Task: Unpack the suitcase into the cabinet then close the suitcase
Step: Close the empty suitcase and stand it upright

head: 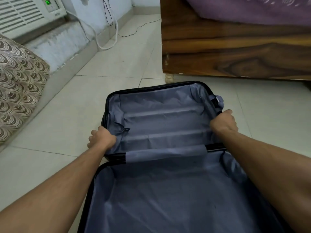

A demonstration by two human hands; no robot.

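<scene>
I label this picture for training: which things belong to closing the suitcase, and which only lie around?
Job: suitcase, far half, left hand, right hand.
Lying around: bed, cushion, air conditioner, cables.

We make out one green lit display (48, 2) on the control panel of the air conditioner (25, 13), its digits too blurred to read; no other text shows.

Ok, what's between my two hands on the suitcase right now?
In the head view, only the far half's bare grey lining lies between the left hand and right hand, which grip the suitcase's side rims. No clothes show.
</scene>
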